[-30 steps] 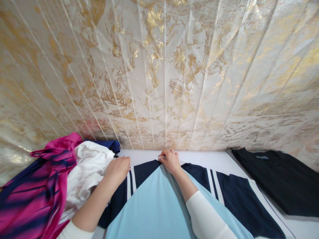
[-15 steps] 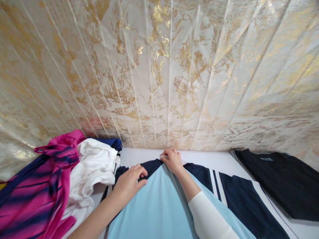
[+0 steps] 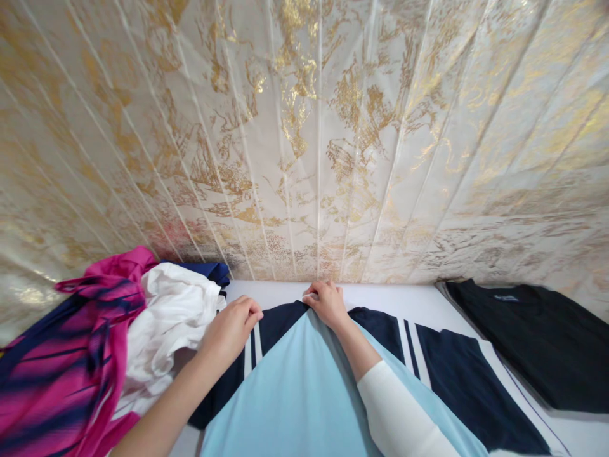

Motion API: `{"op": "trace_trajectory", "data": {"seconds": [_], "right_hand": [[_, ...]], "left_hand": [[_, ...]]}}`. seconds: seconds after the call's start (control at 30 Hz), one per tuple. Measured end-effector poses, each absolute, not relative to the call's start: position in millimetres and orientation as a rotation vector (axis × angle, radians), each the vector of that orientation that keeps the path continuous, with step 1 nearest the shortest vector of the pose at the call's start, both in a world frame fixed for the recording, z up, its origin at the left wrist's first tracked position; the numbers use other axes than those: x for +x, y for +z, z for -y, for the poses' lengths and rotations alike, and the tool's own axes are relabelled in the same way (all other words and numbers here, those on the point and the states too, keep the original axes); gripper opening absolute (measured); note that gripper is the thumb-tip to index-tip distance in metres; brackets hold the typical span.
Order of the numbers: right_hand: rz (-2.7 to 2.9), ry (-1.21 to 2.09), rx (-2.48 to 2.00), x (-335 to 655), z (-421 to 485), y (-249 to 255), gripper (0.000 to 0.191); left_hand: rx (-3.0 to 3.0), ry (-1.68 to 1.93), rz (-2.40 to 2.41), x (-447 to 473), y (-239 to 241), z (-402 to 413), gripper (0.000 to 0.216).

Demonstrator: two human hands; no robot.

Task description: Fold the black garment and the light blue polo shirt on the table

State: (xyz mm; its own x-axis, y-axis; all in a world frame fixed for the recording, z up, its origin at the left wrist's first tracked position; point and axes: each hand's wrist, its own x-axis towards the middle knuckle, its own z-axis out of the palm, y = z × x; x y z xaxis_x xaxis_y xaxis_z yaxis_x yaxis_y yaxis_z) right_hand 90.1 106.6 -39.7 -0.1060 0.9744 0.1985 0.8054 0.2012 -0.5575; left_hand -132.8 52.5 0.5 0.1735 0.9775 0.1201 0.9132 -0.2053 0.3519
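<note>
A light blue shirt (image 3: 295, 387) with navy sleeves and white stripes lies spread on the white table. My right hand (image 3: 327, 303) pinches the shirt at its neckline, near the far edge of the table. On the left, my left hand (image 3: 234, 327) is closed at the top of the navy left sleeve (image 3: 278, 324), fingers pressed together on its upper edge. Fingertips of that hand are partly hidden behind its back. The right sleeve (image 3: 457, 374) is stretched out flat to the right.
At left is a heap with a pink and navy garment (image 3: 71, 362), a white garment (image 3: 166, 317) and a dark blue cloth (image 3: 209, 271). A folded black T-shirt (image 3: 537, 349) lies at right. Behind the white table (image 3: 390, 295) hangs a gold-patterned sheet (image 3: 304, 158).
My left hand has moved left and up, and its fingers have closed. The left sleeve is now straightened, with its white stripes showing. My right hand stays at the neckline.
</note>
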Motion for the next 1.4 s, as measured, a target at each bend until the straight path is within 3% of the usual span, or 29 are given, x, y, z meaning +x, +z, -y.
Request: {"op": "trace_trajectory", "data": {"seconds": [0.37,0.8,1.4], "right_hand": [[1.969,0.423,-1.658,90,-106,-39,0.010],[1.966,0.428,-1.652,91,-107,-39,0.010],[1.955,0.446,-1.646,91,-106,-38,0.010]], "left_hand": [[2.223,0.241,-1.656,-105,1,-36,0.002],[2.286,0.446,-1.812,-131,-3,-59,0.013],[2.415,0.202,-1.839,-115,-9,-58,0.015]]}}
